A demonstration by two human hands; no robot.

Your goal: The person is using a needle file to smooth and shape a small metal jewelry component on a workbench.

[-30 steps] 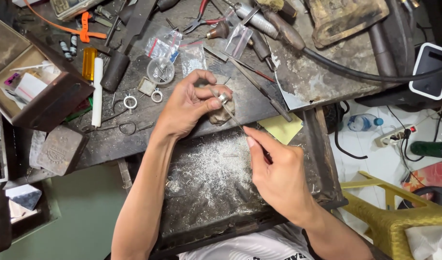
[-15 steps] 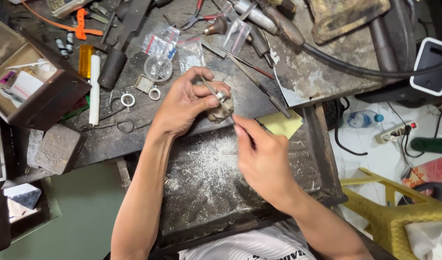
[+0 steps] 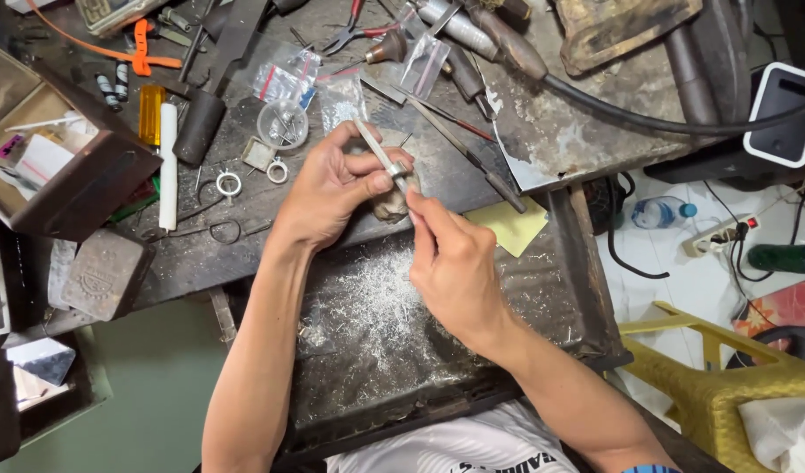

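Observation:
My left hand (image 3: 332, 188) pinches a small silver ring (image 3: 400, 172) between thumb and forefinger and presses it against a worn wooden bench peg (image 3: 391, 207). A thin metal file (image 3: 376, 149) runs through the ring, its tip pointing up and left. My right hand (image 3: 455, 267) grips the file's lower end, close to the ring. Below both hands lies a dark metal catch tray (image 3: 560, 289) dusted with silver filings (image 3: 376, 302).
The dark bench (image 3: 271, 219) is crowded with pliers (image 3: 354, 33), files, plastic bags (image 3: 288, 79), loose rings (image 3: 229, 184), a white stick (image 3: 167, 166) and a brown box (image 3: 65, 166) at the left. A yellow plastic stool (image 3: 718, 385) and a power strip (image 3: 718, 243) are at right.
My right hand has pushed the file up and left through the ring, closing on my left hand. The file's tip now sticks out well past the ring.

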